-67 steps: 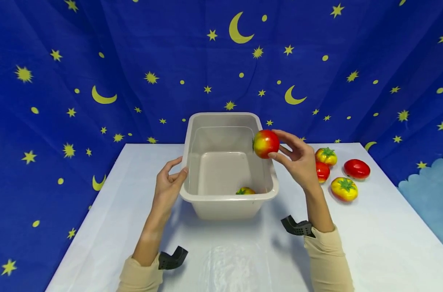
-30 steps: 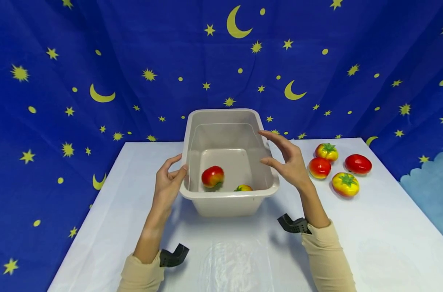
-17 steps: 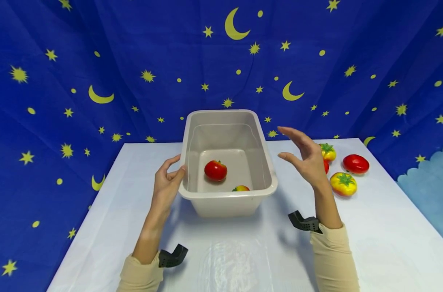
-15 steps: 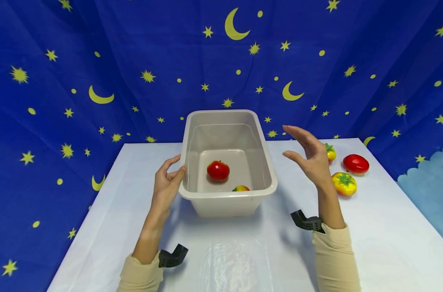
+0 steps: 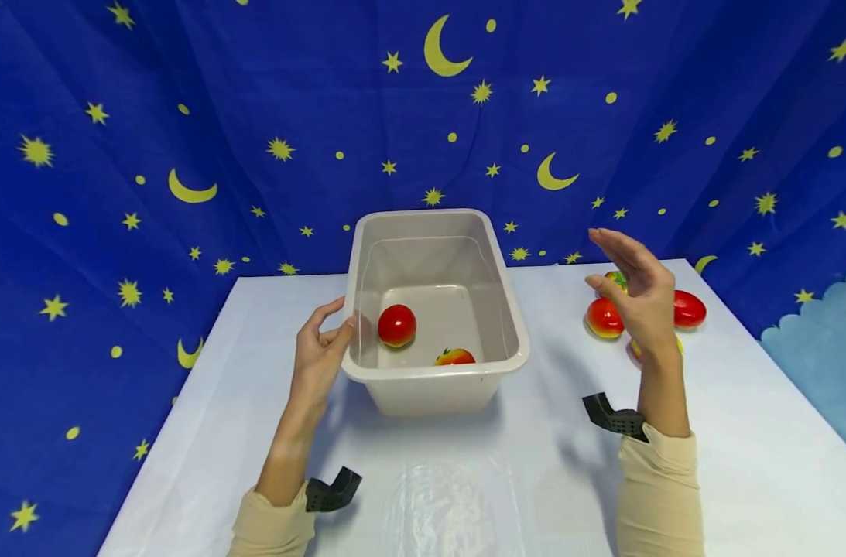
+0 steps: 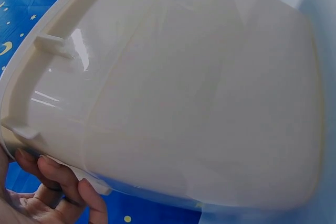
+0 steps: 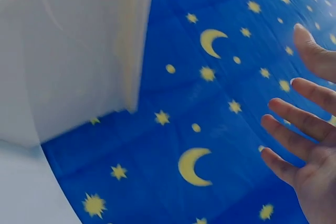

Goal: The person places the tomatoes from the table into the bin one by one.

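Note:
A grey plastic bin (image 5: 429, 396) stands mid-table. My left hand (image 5: 318, 348) grips its left rim, thumb at the edge and fingers outside; in the left wrist view those fingers (image 6: 58, 177) curl under the rim. Inside lie a red tomato (image 5: 397, 326) toward the left and a red-yellow tomato (image 5: 455, 357), partly hidden by the front wall. My right hand (image 5: 642, 298) holds nothing, thumb and fingers spread apart, right of the bin. It overlaps several tomatoes: a red one (image 5: 605, 318), a green-topped one (image 5: 616, 279), a yellow one (image 5: 635, 352) mostly hidden, and a red oval one (image 5: 690, 309).
A white-covered table (image 5: 207, 402) carries everything. Behind it hangs a dark blue cloth (image 5: 325, 77) with yellow stars and moons. Each wrist wears a black camera mount, such as the right one (image 5: 614, 415).
My right hand let go of a tomato over the bin, then moved right toward the loose tomatoes. The dropped tomato rolled about inside. My left hand stays on the rim.

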`<action>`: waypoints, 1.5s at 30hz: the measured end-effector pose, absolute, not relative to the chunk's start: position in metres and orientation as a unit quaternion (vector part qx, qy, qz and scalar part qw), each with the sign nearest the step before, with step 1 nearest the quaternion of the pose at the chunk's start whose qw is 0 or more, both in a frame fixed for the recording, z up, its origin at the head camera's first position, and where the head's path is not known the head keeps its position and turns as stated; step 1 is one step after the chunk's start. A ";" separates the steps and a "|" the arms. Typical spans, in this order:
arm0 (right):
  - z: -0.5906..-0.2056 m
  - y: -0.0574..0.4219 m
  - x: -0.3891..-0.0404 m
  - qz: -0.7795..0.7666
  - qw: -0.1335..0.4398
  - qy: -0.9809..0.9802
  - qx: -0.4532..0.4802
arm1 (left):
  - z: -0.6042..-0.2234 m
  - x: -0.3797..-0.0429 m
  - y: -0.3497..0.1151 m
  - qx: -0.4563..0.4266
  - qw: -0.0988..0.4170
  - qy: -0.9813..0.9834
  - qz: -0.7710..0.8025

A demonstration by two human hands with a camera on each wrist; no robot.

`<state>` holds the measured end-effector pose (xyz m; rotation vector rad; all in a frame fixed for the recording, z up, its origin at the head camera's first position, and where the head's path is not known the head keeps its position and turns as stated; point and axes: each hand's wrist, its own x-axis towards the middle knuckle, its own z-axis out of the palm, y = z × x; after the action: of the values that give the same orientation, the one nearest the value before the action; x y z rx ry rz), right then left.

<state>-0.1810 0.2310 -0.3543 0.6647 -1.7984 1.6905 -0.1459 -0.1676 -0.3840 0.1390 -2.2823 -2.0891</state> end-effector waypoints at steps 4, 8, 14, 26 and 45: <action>-0.355 0.250 -0.180 0.620 0.326 -0.675 0.232 | -0.383 -0.146 -0.167 0.044 0.026 -0.735 -0.676; -0.359 0.269 -0.178 0.598 0.353 -0.691 0.198 | -0.383 -0.146 -0.167 0.046 0.027 -0.734 -0.677; -0.366 0.292 -0.175 0.547 0.370 -0.743 0.111 | -0.384 -0.147 -0.167 0.046 0.024 -0.735 -0.676; -0.383 0.319 -0.167 0.623 0.363 -0.690 0.064 | -0.383 -0.146 -0.167 0.042 0.026 -0.732 -0.680; -0.410 0.341 -0.173 0.569 0.283 -0.765 -0.104 | -0.382 -0.146 -0.171 0.046 0.019 -0.747 -0.663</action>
<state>-0.1731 0.3405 -0.4096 -0.2793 -2.0478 1.5245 -0.1463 -0.1711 -0.3819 0.1440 -2.3184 -2.0589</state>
